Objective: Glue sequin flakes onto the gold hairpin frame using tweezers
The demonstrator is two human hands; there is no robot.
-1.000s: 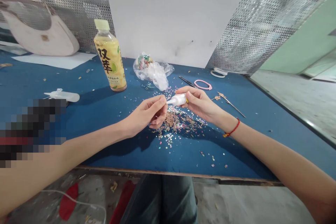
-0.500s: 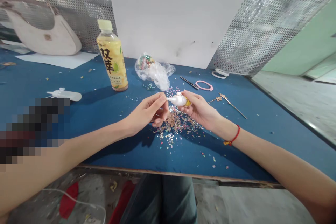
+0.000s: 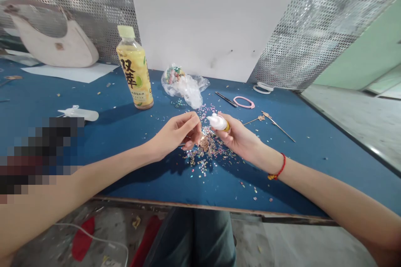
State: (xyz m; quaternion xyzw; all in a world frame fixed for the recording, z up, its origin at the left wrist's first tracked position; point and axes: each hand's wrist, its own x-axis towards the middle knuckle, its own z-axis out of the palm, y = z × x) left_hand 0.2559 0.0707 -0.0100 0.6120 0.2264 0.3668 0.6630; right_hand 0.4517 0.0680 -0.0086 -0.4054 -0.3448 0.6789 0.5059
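Observation:
My right hand grips a white glue tube with a yellow label, its nozzle turned away from my fingers. My left hand is pinched shut just to the left, on a thin dark pin poking out beneath the fingers. A small brownish ornament sits near those fingertips, possibly on the pin's end. Under both hands spreads a heap of multicoloured sequins on the blue table top.
Behind the hands stand a yellow drink bottle and a crumpled plastic bag. A white squeeze bottle lies left; a black pen, pink band and gold hair stick lie right. The table's front edge runs below.
The glue tube has rotated in my right hand, and its nozzle no longer points at my left fingers. The gap between the tube and my left hand has widened.

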